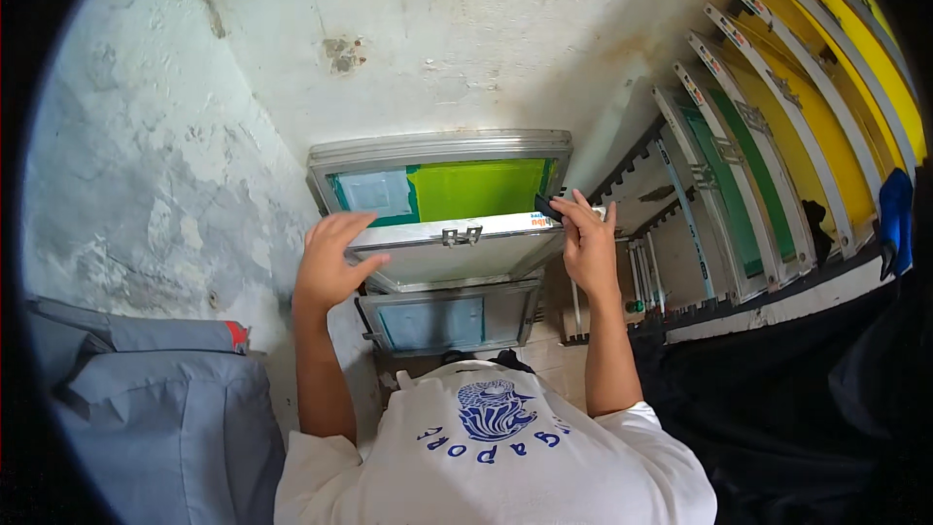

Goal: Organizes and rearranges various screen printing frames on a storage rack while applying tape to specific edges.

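Note:
In front of me stands a metal-edged screen frame with a white top bar and small metal clips. My left hand is open beside its left end, fingers stretched and thumb apart, holding nothing. At the right end, my right hand has a small black object at its fingertips. Exactly what that object is, I cannot tell. Behind stands a larger aluminium screen frame with a yellow-green panel and a pale blue panel. Nearer my body leans another frame with a light blue centre.
A rack on the right holds several upright frames with yellow and green mesh. A blue thing hangs at its end. Grey cloth lies at left and black cloth at right. A worn wall closes off the back.

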`<action>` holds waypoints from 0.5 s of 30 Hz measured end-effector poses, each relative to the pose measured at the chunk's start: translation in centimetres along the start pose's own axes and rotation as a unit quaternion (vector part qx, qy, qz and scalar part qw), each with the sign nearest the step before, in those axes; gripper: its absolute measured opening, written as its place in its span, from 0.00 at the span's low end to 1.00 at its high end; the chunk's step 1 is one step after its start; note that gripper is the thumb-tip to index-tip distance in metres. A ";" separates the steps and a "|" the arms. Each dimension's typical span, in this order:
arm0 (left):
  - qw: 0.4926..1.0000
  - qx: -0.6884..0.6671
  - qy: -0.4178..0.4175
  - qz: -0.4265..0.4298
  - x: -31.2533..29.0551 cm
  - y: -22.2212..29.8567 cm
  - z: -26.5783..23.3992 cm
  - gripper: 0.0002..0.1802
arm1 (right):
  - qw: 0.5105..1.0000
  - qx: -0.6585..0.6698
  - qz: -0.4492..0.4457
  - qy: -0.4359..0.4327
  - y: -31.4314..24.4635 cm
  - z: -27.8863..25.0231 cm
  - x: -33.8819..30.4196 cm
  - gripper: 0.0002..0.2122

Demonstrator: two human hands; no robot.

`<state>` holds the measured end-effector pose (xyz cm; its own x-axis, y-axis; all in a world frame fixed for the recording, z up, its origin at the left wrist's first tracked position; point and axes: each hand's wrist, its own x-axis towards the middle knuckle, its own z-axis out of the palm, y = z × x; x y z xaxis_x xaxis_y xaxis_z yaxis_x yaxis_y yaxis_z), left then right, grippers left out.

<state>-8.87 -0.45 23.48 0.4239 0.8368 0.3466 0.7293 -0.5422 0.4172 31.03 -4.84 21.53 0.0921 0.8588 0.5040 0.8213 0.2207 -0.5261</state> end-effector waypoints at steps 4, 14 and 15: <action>0.998 0.040 0.031 -0.028 -1.9 1.1 1.2 0.28 | 0.999 -0.015 0.023 -0.044 -1.1 0.1 0.4 0.16; 0.996 0.049 0.068 -0.024 0.0 0.6 2.4 0.23 | 0.919 0.191 -0.054 -0.341 -4.6 4.9 7.3 0.13; 0.996 0.048 0.069 -0.020 0.3 0.7 2.6 0.23 | 0.895 0.209 -0.013 -0.395 -4.8 5.2 8.3 0.15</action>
<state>-6.81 -0.37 21.72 0.3197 0.8361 0.4458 0.7949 -0.4927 0.3540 24.91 3.65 24.65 -0.4857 0.8735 -0.0342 0.5192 0.2568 -0.8152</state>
